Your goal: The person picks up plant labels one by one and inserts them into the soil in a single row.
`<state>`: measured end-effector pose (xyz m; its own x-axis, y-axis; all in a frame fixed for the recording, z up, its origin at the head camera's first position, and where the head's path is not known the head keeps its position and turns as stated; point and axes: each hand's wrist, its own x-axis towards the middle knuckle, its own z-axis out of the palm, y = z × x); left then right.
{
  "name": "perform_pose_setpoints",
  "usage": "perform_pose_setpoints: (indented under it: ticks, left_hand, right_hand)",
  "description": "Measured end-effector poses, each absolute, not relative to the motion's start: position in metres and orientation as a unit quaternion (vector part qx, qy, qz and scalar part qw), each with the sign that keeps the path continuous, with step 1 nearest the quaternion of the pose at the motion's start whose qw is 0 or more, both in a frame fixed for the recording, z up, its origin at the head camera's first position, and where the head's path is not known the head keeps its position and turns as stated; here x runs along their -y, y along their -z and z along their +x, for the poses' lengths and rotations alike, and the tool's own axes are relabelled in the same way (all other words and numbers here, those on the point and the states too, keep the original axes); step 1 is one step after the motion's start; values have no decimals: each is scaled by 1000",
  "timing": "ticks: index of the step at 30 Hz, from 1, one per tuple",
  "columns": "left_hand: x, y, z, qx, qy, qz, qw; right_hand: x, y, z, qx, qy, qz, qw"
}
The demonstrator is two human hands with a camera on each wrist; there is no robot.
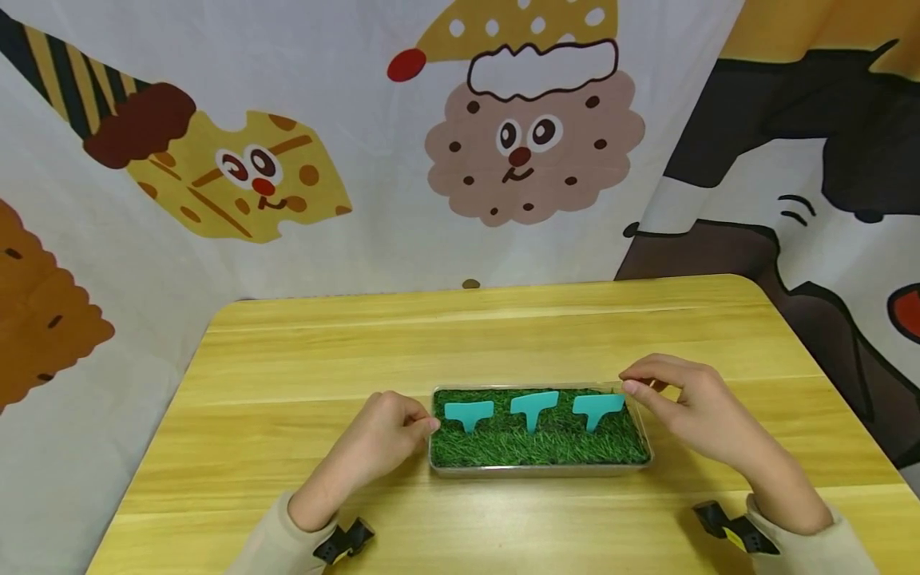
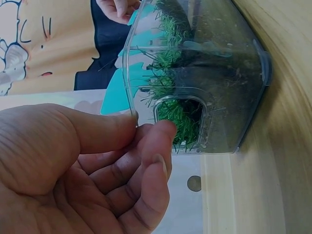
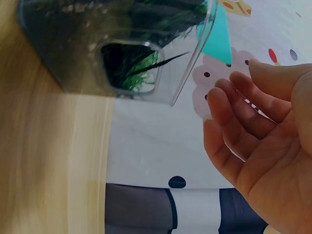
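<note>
A clear plastic box (image 1: 539, 472) full of green grass (image 1: 496, 454) sits on the table. Three teal T-shaped plant labels stand upright in the grass: a left one (image 1: 469, 412), a middle one (image 1: 533, 403) and a right one (image 1: 598, 406). At the box's left end, my left hand (image 1: 381, 435) pinches the rim between thumb and fingers, beside a rounded cutout in the end wall (image 2: 226, 92). My right hand (image 1: 693, 403) hovers by the right end; in the right wrist view its loosely bent fingers (image 3: 217, 105) hold nothing, apart from the rim.
The box rests on a light wooden table (image 1: 345, 343) with rounded far corners. Behind the table hangs a white cloth (image 1: 388, 255) printed with cartoon food figures. A wrist camera strap (image 1: 343, 541) is worn at each sleeve.
</note>
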<state>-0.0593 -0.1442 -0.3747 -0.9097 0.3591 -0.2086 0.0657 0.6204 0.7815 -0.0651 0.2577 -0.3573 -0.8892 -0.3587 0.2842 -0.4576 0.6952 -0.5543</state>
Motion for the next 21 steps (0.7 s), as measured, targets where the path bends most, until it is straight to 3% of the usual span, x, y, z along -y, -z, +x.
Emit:
perform_pose_setpoints:
  ticks: [14, 21]
  left_hand:
    - [147, 373, -56, -892, -402, 136, 155]
    - [151, 372, -52, -916, -366, 132, 104]
  right_hand:
    - [-285, 363, -63, 912, -320, 184, 177]
    - [-303, 368, -56, 921, -300, 159, 189]
